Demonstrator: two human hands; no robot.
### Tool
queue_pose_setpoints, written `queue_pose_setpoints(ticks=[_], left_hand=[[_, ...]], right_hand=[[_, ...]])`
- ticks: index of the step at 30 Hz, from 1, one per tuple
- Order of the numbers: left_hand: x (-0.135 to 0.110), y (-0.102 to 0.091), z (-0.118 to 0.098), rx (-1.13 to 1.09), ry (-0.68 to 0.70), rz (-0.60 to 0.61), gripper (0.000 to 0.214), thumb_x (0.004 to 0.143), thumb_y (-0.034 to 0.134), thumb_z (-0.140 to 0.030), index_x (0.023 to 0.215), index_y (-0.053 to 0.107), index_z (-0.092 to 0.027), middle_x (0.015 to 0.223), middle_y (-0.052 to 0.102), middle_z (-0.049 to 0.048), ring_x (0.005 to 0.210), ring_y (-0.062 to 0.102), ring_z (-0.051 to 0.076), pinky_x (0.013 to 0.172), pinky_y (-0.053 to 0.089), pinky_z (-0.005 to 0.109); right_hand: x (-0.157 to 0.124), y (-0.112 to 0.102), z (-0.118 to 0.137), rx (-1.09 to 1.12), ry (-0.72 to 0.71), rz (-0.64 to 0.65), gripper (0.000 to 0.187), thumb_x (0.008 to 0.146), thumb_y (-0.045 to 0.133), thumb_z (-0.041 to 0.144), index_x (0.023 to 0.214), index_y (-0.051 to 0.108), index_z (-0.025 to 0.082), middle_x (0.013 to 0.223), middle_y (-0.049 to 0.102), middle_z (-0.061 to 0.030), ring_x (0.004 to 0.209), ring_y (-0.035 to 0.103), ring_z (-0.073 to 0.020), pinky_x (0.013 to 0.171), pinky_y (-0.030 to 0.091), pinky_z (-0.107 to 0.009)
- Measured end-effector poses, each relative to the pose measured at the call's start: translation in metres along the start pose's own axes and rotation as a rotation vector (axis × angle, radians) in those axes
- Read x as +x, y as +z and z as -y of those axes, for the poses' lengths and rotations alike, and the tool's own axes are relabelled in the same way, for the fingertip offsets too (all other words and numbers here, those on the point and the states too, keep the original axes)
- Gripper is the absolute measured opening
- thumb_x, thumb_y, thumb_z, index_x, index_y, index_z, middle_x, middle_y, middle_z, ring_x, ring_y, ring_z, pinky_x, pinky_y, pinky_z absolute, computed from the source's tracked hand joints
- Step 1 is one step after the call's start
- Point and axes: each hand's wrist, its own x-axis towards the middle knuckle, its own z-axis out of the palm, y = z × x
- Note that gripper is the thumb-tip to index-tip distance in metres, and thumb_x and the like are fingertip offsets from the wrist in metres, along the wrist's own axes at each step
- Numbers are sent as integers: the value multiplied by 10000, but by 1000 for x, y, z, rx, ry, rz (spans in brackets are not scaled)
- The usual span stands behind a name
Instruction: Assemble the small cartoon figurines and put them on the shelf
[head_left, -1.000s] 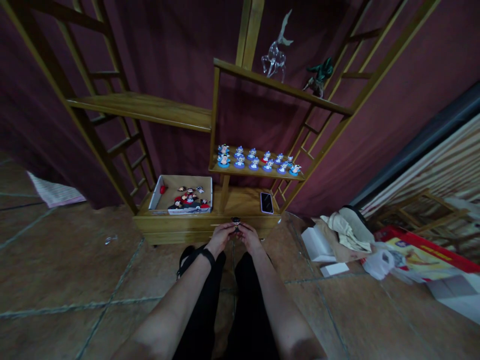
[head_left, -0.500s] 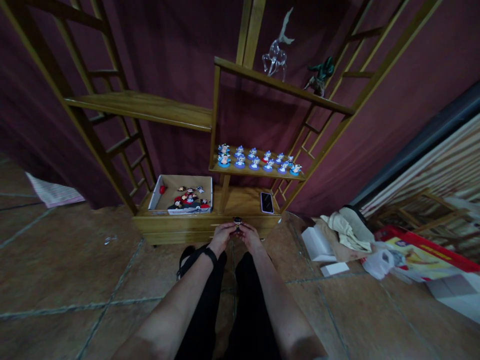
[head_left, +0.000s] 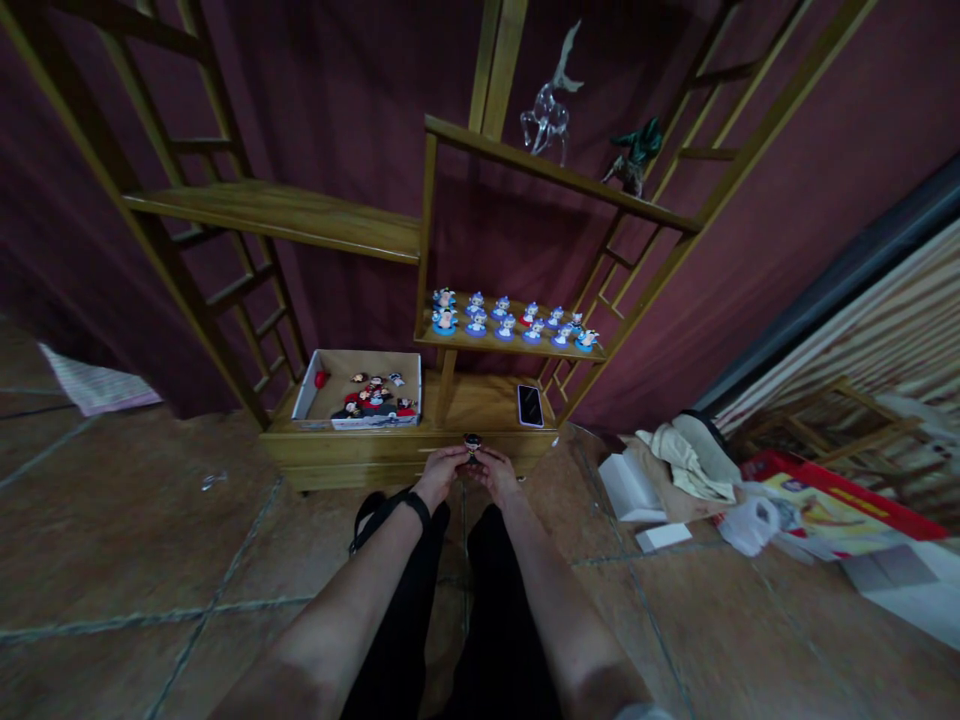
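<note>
Between my fingertips is a small dark-haired figurine (head_left: pixel 472 443), held upright in front of the cabinet's drawer front. My left hand (head_left: pixel 444 470) pinches it from the left, and my right hand (head_left: pixel 495 470) grips it from the right. Its lower part is partly covered by my fingers. Up and to the left, an open cardboard box (head_left: pixel 309 395) holds several red and black figurines (head_left: pixel 375 396). Above my hands, several purple and blue figurines (head_left: pixel 506 325) stand in two rows on a small wooden shelf (head_left: pixel 480 342).
A phone (head_left: pixel 530 406) lies on the cabinet top (head_left: pixel 480 400). A clear deer ornament (head_left: pixel 551 115) and a dark green statuette (head_left: pixel 636 155) stand on the upper shelf. White boxes (head_left: pixel 632 488), a plastic bag (head_left: pixel 750 522) and a red-yellow box (head_left: pixel 840 505) lie on the floor at right.
The whole view has shifted slightly, so the furniture sits a little farther left. Both hands still hold the figurine in nearly the same pose.
</note>
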Motion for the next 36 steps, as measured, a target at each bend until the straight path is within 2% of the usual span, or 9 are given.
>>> queue_pose_setpoints(ticks=[4,7,14,19,26,36], left_hand=[[-4,-1,-5,-96,-50,3,143,606,709,-44,733,710,-110,705,708,72,598,625,132,611,482,246],[-6,-2,-7,-131,-64,4,192,638,665,-5,791,705,-114,754,716,74,630,640,129,630,499,239],[-5,-4,-5,-139,0,-8,273,609,692,6,843,678,-133,734,706,44,620,641,126,618,503,234],[-2,-3,-3,-151,14,-19,185,585,719,-32,741,671,-120,667,685,31,559,610,108,572,483,218],[1,0,-3,-99,18,-66,157,560,676,0,655,659,-124,592,659,16,513,589,107,526,468,213],[4,0,-5,-83,-11,-108,145,574,654,25,598,648,-118,524,621,10,473,554,99,509,439,218]], right_hand=[[-2,2,1,-17,-19,33,329,580,773,288,869,662,177,690,696,-11,549,610,-113,558,500,-242],[-2,3,0,-17,-13,56,335,598,750,341,877,654,183,715,695,-13,549,603,-109,539,477,-234],[0,7,-4,-107,-36,9,345,521,728,290,840,641,190,627,654,23,518,567,-103,496,422,-209],[4,9,-8,-144,-68,-2,297,490,718,282,758,637,181,572,626,36,504,548,-108,491,400,-212],[7,9,-12,-141,-78,30,239,489,720,270,685,631,168,565,628,31,505,553,-112,507,415,-219],[9,6,-11,-101,-14,65,172,502,713,219,638,627,159,556,646,0,525,605,-138,598,523,-289]])
